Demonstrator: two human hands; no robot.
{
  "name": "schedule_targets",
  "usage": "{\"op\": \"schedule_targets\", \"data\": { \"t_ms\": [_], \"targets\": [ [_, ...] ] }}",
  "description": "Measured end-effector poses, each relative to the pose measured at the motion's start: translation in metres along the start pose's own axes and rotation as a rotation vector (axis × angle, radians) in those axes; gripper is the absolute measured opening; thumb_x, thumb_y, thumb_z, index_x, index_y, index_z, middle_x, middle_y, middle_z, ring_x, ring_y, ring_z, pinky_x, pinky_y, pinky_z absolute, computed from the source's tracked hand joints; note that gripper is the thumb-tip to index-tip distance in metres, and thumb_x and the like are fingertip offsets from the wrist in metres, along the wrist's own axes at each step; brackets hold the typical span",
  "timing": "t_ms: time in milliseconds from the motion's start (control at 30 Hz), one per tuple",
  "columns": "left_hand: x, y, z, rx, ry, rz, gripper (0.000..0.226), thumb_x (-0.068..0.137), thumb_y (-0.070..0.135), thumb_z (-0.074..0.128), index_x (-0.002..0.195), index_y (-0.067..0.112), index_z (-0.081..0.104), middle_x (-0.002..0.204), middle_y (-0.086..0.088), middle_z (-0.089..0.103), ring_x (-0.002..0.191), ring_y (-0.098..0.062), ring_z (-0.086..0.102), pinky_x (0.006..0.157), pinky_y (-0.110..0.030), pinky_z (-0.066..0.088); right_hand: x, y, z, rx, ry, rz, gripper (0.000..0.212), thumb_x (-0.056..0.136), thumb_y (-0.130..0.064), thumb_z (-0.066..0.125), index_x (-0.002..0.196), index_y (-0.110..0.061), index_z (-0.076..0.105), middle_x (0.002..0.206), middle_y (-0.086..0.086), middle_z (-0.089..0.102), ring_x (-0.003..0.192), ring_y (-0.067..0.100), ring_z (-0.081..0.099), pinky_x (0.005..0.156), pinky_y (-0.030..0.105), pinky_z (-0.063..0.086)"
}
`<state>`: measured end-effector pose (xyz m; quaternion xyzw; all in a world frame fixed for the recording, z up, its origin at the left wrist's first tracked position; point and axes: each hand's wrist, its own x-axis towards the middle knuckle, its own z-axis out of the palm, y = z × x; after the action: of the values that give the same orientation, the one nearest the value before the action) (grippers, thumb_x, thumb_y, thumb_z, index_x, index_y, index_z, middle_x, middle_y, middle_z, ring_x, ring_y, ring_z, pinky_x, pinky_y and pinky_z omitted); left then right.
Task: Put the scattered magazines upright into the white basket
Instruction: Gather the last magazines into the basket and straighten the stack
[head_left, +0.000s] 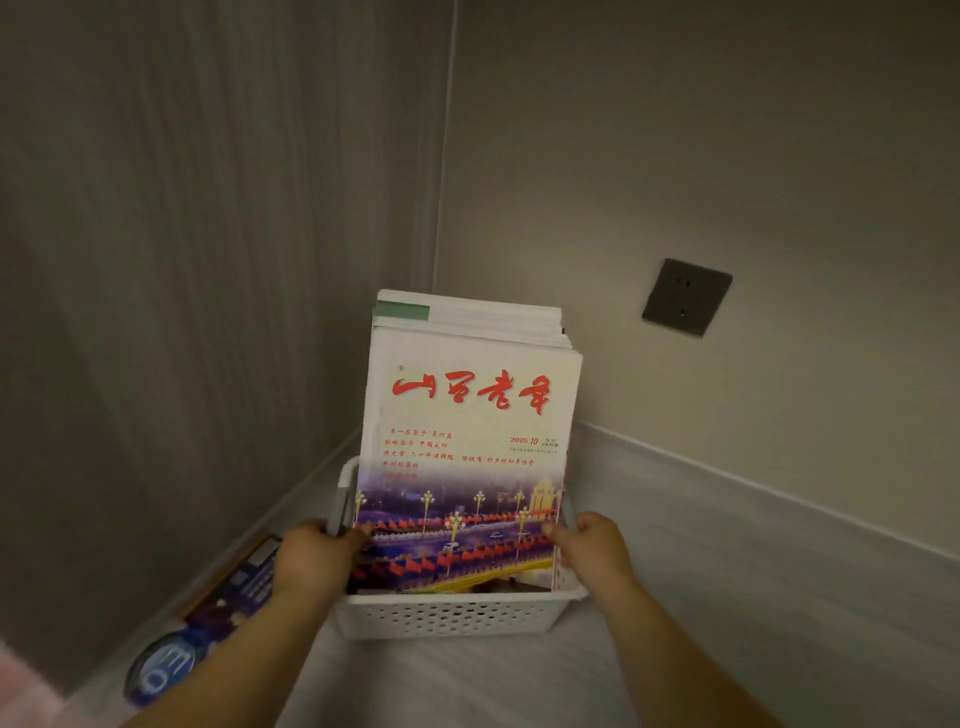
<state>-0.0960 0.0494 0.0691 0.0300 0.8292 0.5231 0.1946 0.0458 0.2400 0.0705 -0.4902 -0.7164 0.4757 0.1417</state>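
A white perforated basket (447, 616) stands on the pale surface in a corner between two walls. Several magazines stand upright in it; the front magazine (470, 447) has a white cover with red lettering and a city night photo. My left hand (317, 556) grips the basket's left side by its grey handle, thumb touching the front magazine's edge. My right hand (592, 545) holds the basket's right side, thumb on the cover's right edge.
Another magazine with a blue cover (234, 587) lies flat against the left wall. A round blue-rimmed object (163, 670) rests beside it. A dark wall socket (685, 296) sits on the right wall. A pink cloth (26, 691) shows at the lower left.
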Motion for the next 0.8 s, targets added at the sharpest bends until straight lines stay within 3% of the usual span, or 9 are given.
{"op": "schedule_targets", "data": {
  "t_ms": [67,167,367,467,567,633,700,767,800],
  "targets": [
    [-0.019,-0.014,-0.01,-0.034,0.054,-0.02,0.029,0.08,0.01,0.063,0.099,-0.011,0.059,0.067,-0.012,0.057,0.058,-0.021,0.049,0.059,-0.031,0.04,-0.01,0.002,0.002,-0.03,-0.055,-0.025,0.029,0.085,-0.019,0.058,0.06,-0.018,0.043,0.057,-0.002,0.051,0.052,0.009,0.05,0.046,0.022,0.032],
    [-0.038,-0.03,-0.018,-0.079,0.098,-0.076,0.034,0.082,0.011,0.061,0.109,-0.008,0.056,0.1,-0.027,0.063,0.084,-0.034,0.057,0.073,-0.037,0.041,-0.02,0.001,0.005,-0.066,-0.115,-0.075,0.025,0.084,-0.02,0.059,0.063,-0.019,0.046,0.061,-0.002,0.053,0.055,0.01,0.051,0.048,0.022,0.035],
    [-0.032,-0.036,-0.022,0.188,0.107,-0.088,0.045,0.078,0.024,0.066,0.113,-0.001,0.052,0.121,-0.024,0.052,0.106,-0.039,0.053,0.094,-0.051,0.045,-0.022,-0.002,0.007,-0.105,-0.115,-0.079,0.024,0.083,-0.02,0.06,0.064,-0.018,0.045,0.063,0.0,0.054,0.056,0.011,0.052,0.049,0.022,0.038],
    [-0.024,-0.033,-0.027,0.145,0.06,0.021,0.069,0.069,0.015,0.074,0.127,0.005,0.039,0.131,-0.021,0.046,0.117,-0.039,0.047,0.099,-0.055,0.04,-0.021,-0.002,0.007,-0.132,-0.107,-0.081,0.025,0.083,-0.021,0.06,0.063,-0.017,0.045,0.061,0.0,0.054,0.055,0.01,0.052,0.047,0.022,0.035],
    [-0.004,-0.022,-0.045,0.047,-0.18,0.117,0.108,0.062,0.0,0.076,0.142,0.017,0.006,0.142,-0.019,0.034,0.127,-0.039,0.039,0.102,-0.06,0.035,-0.021,-0.003,0.008,-0.13,-0.091,-0.061,0.026,0.083,-0.021,0.061,0.063,-0.017,0.045,0.06,-0.001,0.053,0.055,0.01,0.052,0.047,0.022,0.034],
    [0.013,-0.009,-0.055,-0.012,-0.432,0.203,0.117,0.063,-0.003,0.074,0.141,0.024,-0.008,0.146,-0.012,0.029,0.129,-0.037,0.037,0.101,-0.057,0.038,-0.022,-0.004,0.009,-0.146,-0.073,-0.049,0.026,0.082,-0.022,0.061,0.063,-0.018,0.045,0.059,-0.001,0.053,0.054,0.009,0.052,0.047,0.022,0.035],
    [0.03,0.009,-0.058,-0.06,-0.581,0.269,0.113,0.062,-0.001,0.073,0.139,0.03,-0.004,0.136,-0.001,0.04,0.124,-0.031,0.043,0.089,-0.047,0.049,-0.022,-0.004,0.01,-0.163,-0.047,-0.047,0.028,0.081,-0.023,0.062,0.06,-0.019,0.045,0.057,-0.001,0.052,0.052,0.009,0.05,0.049,0.022,0.035],
    [0.045,0.027,-0.054,-0.135,-0.606,0.273,0.1,0.061,0.003,0.074,0.132,0.034,0.012,0.113,0.005,0.054,0.107,-0.024,0.057,0.073,-0.036,0.055,-0.021,-0.003,0.011,-0.174,-0.026,-0.054,0.031,0.08,-0.023,0.064,0.056,-0.018,0.044,0.054,-0.002,0.051,0.05,0.009,0.049,0.049,0.022,0.035],
    [0.051,0.033,-0.051,-0.19,-0.6,0.251,0.091,0.062,0.003,0.074,0.127,0.034,0.019,0.107,0.003,0.057,0.098,-0.023,0.06,0.071,-0.038,0.055,-0.02,-0.003,0.011,-0.18,-0.016,-0.05,0.032,0.079,-0.023,0.064,0.055,-0.018,0.045,0.054,-0.001,0.051,0.05,0.01,0.049,0.049,0.022,0.035]
  ]
}}
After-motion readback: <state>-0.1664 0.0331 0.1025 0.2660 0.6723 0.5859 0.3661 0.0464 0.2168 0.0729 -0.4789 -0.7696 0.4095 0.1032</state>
